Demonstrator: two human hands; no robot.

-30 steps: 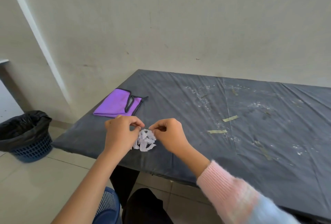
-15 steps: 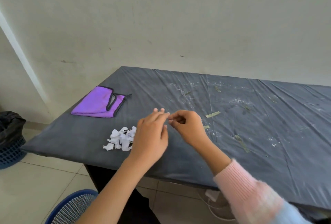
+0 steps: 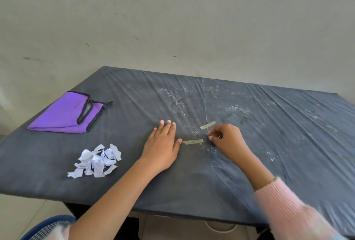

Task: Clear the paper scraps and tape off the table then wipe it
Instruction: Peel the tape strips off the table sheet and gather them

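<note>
Two pieces of yellowish tape, the near tape strip (image 3: 193,141) and the far tape strip (image 3: 207,125), are stuck to the dark table (image 3: 192,186) cover near its middle. On my feed the left hand (image 3: 163,144) lies flat on the cover, palm down. Its fingers are straight and released and hold nothing, and its thumb tip touches the left end of the near tape strip. The right hand (image 3: 227,140) sits just right of that strip. Its fingers are curled, with thumb and forefinger tips drawn together close to the strip's right end. I cannot tell whether anything is pinched between them. The far tape strip lies just beyond this hand on its left side, untouched. White specks (image 3: 180,103) and smaller dull tape bits are scattered over the far half of the cover. The paper scraps (image 3: 97,161) are heaped in a white pile left of the left hand, apart from it, towards the near edge. A folded purple cloth (image 3: 63,117) lies at the far left corner. A pink sleeve (image 3: 284,207) covers the right forearm. A blue basket (image 3: 48,226) shows below the near left edge.
</note>
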